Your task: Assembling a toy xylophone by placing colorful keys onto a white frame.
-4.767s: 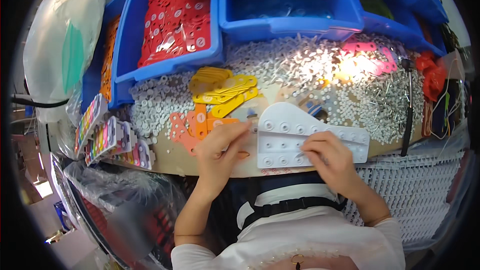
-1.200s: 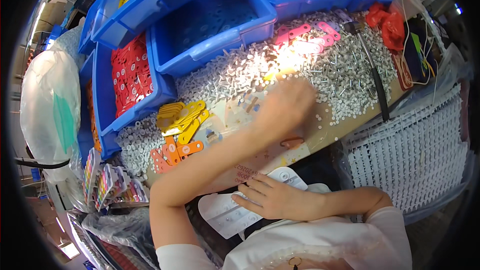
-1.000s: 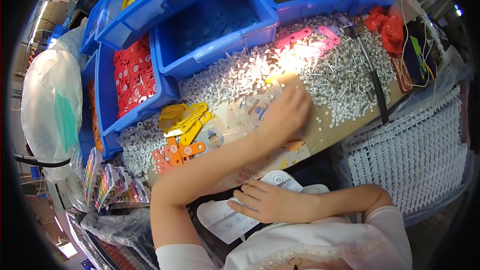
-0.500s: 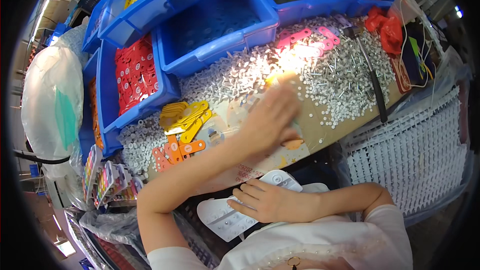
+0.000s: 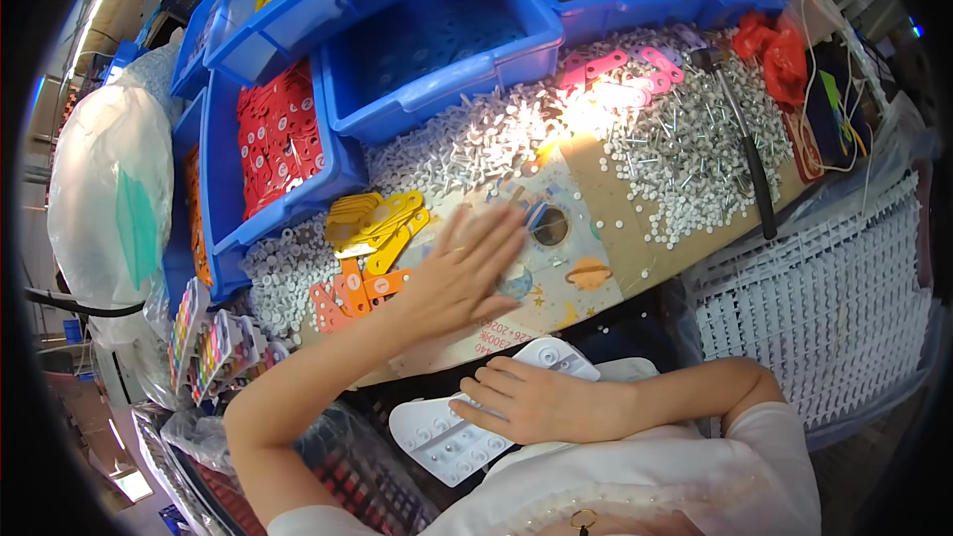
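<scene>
My left hand [image 5: 462, 273] hovers over or lies on a patterned paper sheet [image 5: 586, 283] on the table; motion blurs its stretched fingers, and no object shows in it. Close to its wrist are orange perforated strips [image 5: 355, 288] and a stack of yellow perforated strips [image 5: 382, 228]. My right hand [image 5: 536, 402] rests in my lap, its fingers spread across a white plastic piece [image 5: 442, 437] with rows of round cups. The hand hides the middle of that piece, and its thumb is out of sight.
Blue bins [image 5: 447, 89] line the back; one holds red strips [image 5: 281, 144]. White screw-like fasteners [image 5: 476, 144] lie heaped before them, with pink strips [image 5: 601, 65] among them. A black-handled hammer [image 5: 749, 159] lies at right, beside white grid racks [image 5: 814, 288]. Colourful bead strips [image 5: 213, 347] stand at left.
My left hand has swept left and nearer across the sheet, uncovering a dark round spot and an orange planet print. My right hand stays on the white piece.
</scene>
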Action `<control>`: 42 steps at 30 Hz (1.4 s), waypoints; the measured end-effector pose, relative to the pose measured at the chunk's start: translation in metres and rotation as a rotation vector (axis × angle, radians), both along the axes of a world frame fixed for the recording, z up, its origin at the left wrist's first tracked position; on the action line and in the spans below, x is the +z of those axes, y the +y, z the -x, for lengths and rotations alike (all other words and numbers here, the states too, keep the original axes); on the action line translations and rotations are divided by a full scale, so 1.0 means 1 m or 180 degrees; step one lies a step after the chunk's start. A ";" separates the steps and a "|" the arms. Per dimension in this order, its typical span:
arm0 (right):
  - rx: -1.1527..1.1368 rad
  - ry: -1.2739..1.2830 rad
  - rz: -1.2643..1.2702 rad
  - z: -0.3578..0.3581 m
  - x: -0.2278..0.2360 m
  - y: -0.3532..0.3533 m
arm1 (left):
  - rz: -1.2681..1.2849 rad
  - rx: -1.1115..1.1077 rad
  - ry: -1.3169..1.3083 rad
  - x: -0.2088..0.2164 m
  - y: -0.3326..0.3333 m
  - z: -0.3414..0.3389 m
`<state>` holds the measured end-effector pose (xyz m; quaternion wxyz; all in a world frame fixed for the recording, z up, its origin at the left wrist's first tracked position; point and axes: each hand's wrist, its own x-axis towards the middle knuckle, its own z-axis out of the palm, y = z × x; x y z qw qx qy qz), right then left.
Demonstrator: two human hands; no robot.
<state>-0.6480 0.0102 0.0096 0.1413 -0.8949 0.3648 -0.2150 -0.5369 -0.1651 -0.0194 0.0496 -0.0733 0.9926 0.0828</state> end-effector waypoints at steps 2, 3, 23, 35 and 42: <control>0.0086 0.0018 0.0083 -0.004 0.003 0.000 | -0.0703 -0.0438 0.0488 -0.015 0.012 0.034; 0.0115 -0.0044 0.0101 -0.008 0.001 0.001 | -0.0831 -0.0509 0.0687 -0.022 0.020 0.053; -0.1152 0.0382 -0.0226 0.093 -0.008 -0.050 | -0.1097 0.1509 0.0687 0.090 -0.003 -0.023; -0.2879 -0.0129 -0.0041 0.192 -0.006 -0.098 | -0.0789 0.1311 0.0850 0.062 0.005 0.025; -0.2468 0.0369 0.0304 0.206 -0.021 -0.114 | -0.0849 0.0763 0.1041 0.021 -0.055 0.115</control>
